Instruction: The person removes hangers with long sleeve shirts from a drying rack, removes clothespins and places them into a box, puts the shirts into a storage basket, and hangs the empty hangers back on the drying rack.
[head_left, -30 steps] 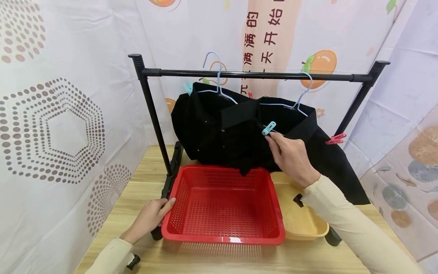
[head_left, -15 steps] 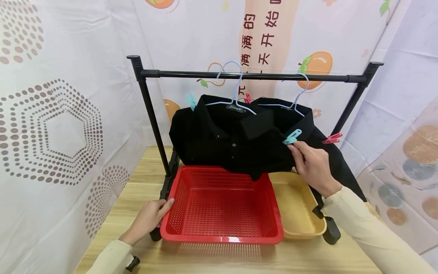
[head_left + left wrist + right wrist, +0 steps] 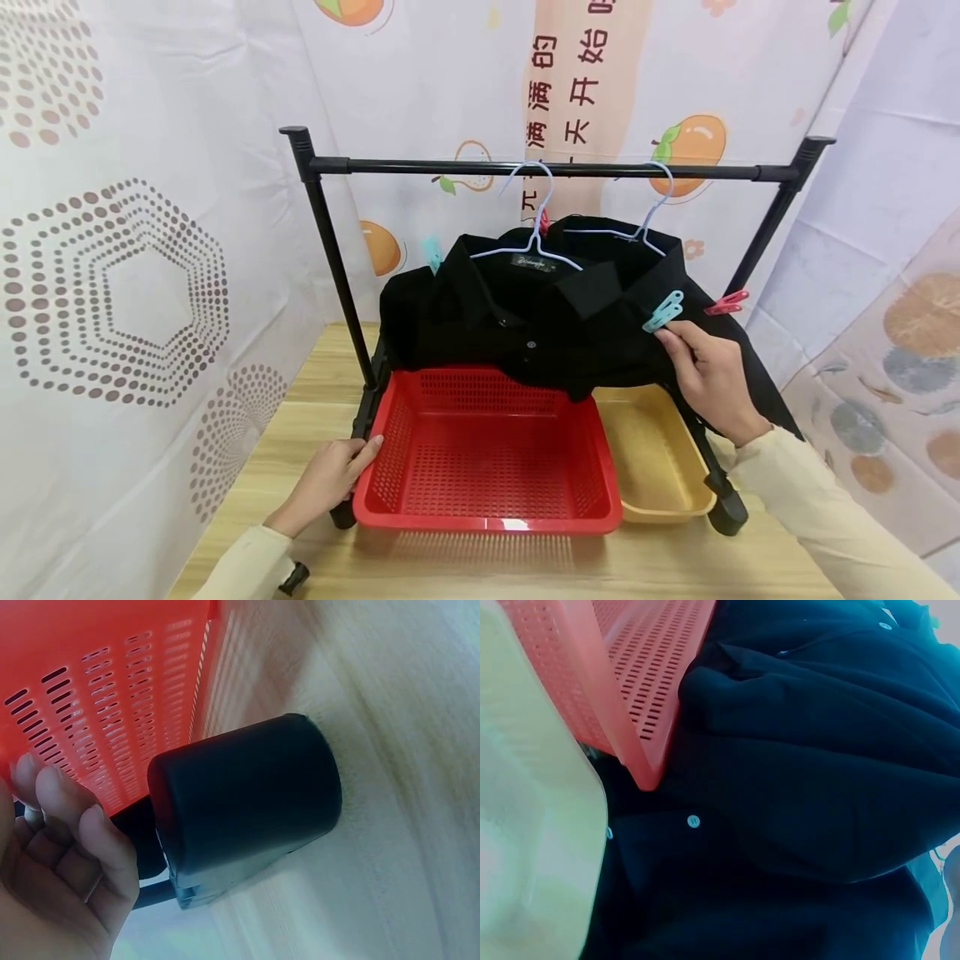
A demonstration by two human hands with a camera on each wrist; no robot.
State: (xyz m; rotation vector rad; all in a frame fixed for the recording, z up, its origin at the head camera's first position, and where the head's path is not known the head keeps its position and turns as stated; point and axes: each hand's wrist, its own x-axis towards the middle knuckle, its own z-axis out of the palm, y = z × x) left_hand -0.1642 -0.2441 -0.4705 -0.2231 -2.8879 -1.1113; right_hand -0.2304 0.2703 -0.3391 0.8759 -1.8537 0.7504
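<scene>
My right hand [image 3: 708,375] pinches a light blue clothespin [image 3: 664,311] at the right shoulder of a black shirt [image 3: 465,325]. The shirt sits on a pale blue hanger [image 3: 536,237], in front of the rack's bar [image 3: 600,170]. The hook overlaps the bar; I cannot tell if it bears on it. Another blue clothespin [image 3: 432,254] clips the shirt's left shoulder. My left hand [image 3: 322,483] holds the left rim of a red basket [image 3: 487,524], thumb over the edge. In the left wrist view its fingers [image 3: 64,795] curl beside the basket wall.
Behind hangs a second black garment [image 3: 750,367] on a hanger [image 3: 645,227], with red clothespins [image 3: 726,302] at its shoulders. A yellow tub [image 3: 705,510] stands right of the basket. The rack's black foot [image 3: 247,802] lies near my left hand.
My right hand has moved right and down, drawing the front shirt and its hanger along; the hook has dropped from above the bar to about its level. My left hand stays at the basket.
</scene>
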